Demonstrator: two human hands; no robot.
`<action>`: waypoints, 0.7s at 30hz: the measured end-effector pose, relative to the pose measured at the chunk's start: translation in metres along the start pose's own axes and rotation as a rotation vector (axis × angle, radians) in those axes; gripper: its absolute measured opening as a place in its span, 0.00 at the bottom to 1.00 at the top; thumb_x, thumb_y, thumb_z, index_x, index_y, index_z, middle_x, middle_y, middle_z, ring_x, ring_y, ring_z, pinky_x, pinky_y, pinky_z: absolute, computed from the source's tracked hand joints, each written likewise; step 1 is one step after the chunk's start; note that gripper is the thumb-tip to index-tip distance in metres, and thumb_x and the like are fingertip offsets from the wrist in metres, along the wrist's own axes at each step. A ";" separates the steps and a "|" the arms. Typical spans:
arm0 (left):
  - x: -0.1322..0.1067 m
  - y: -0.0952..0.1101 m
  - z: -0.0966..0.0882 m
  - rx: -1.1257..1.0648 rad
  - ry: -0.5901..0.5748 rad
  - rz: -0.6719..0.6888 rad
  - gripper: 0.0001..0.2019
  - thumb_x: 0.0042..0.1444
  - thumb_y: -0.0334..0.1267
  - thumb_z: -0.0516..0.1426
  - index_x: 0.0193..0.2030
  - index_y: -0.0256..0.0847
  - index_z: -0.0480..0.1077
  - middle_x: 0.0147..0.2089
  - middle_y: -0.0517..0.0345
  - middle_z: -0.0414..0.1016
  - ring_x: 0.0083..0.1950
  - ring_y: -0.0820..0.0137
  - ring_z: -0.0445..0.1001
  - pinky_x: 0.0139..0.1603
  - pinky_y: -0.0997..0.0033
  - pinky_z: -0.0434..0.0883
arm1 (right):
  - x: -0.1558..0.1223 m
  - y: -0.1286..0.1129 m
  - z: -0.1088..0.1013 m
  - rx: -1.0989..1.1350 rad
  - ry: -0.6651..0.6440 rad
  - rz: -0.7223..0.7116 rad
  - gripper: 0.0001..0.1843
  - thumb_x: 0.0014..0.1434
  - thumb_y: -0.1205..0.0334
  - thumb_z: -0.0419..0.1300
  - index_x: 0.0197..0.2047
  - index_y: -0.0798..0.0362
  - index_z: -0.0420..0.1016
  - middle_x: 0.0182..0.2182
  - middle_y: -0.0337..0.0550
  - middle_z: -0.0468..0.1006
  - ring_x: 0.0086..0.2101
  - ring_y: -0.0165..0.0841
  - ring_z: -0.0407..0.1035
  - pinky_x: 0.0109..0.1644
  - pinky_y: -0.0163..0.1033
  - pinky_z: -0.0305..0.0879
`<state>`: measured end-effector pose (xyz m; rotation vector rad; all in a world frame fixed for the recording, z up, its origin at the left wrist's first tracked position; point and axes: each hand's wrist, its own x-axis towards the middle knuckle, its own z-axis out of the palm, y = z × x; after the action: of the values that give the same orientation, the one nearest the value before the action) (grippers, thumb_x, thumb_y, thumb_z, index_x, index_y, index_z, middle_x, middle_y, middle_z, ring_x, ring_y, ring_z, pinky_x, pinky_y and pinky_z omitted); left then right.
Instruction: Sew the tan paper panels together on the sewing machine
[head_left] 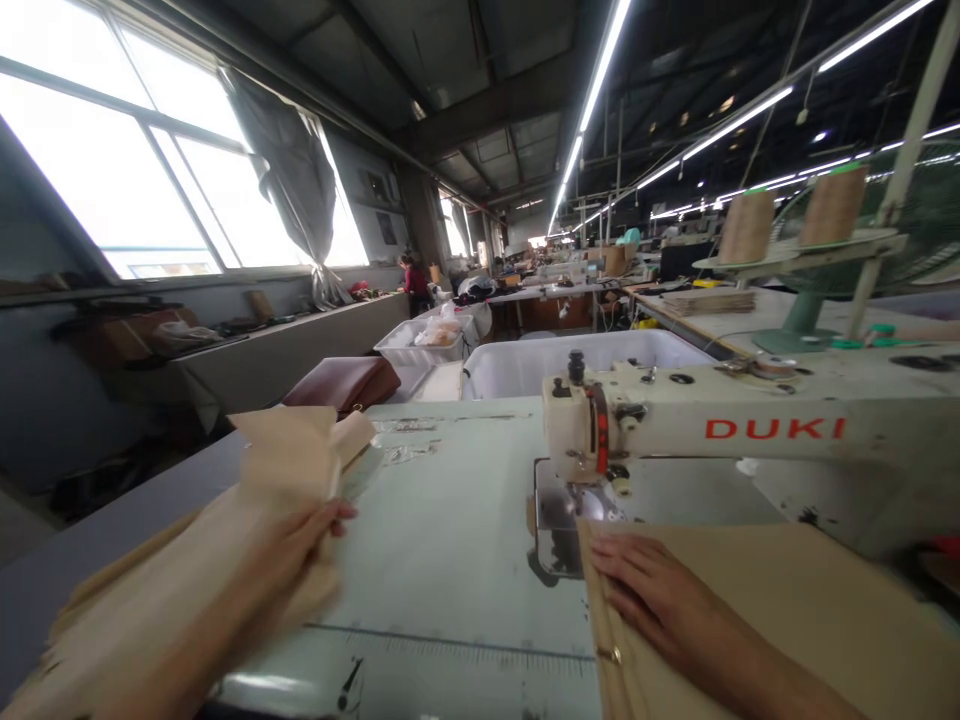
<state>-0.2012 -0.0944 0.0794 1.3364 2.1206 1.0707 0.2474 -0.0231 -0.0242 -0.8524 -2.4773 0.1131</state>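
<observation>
On the left, my left hand (304, 535) is closed on a beige piece of sheet material (289, 450), which stands up and folds over above the fingers. Under that arm lies a stack of pale beige pieces (142, 590); the arm is slightly blurred. My right hand (645, 580) lies flat, fingers stretched, on a large beige panel (810, 590). A raised strip with a small brass-coloured metal part (611, 655) runs along this panel's left edge. The panel's far left corner reaches the needle plate of the sewing machine (585, 430); the needle is hard to make out.
A printed ruler (465, 645) crosses the pale green machine table (450, 520). Behind it stand a white bin (585, 350) and a brown leather-like item (341, 385). Thread cones (748, 228) and a green fan (799, 320) are at right. A person (415, 282) is far back.
</observation>
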 end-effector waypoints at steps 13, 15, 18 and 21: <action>-0.082 0.076 0.135 -0.120 -0.884 0.638 0.17 0.67 0.53 0.53 0.52 0.50 0.78 0.53 0.53 0.76 0.56 0.58 0.73 0.58 0.65 0.70 | 0.005 -0.021 -0.018 0.102 -0.052 0.091 0.19 0.64 0.61 0.60 0.57 0.54 0.71 0.55 0.49 0.74 0.57 0.41 0.65 0.65 0.49 0.61; -0.051 0.063 0.147 0.103 -0.731 0.831 0.14 0.68 0.48 0.54 0.54 0.53 0.76 0.60 0.56 0.72 0.61 0.59 0.69 0.64 0.63 0.65 | 0.004 -0.021 -0.016 0.096 -0.044 0.086 0.18 0.63 0.62 0.60 0.56 0.54 0.71 0.55 0.49 0.73 0.57 0.41 0.65 0.65 0.48 0.60; -0.014 0.043 0.177 0.262 -0.455 0.850 0.21 0.68 0.48 0.52 0.64 0.49 0.68 0.70 0.52 0.60 0.72 0.52 0.54 0.72 0.45 0.50 | 0.003 -0.022 -0.015 0.078 -0.036 0.073 0.20 0.64 0.61 0.60 0.58 0.54 0.68 0.56 0.50 0.72 0.59 0.40 0.63 0.67 0.48 0.57; -0.010 0.036 0.201 0.238 -0.413 0.755 0.28 0.70 0.49 0.48 0.72 0.39 0.54 0.73 0.44 0.52 0.73 0.51 0.51 0.71 0.39 0.47 | 0.004 -0.024 -0.017 0.071 -0.040 0.068 0.19 0.64 0.62 0.58 0.58 0.54 0.68 0.57 0.50 0.72 0.59 0.39 0.62 0.68 0.47 0.55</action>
<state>-0.0388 -0.0170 -0.0174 2.3404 1.4839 0.6881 0.2404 -0.0413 -0.0018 -0.9124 -2.4667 0.2423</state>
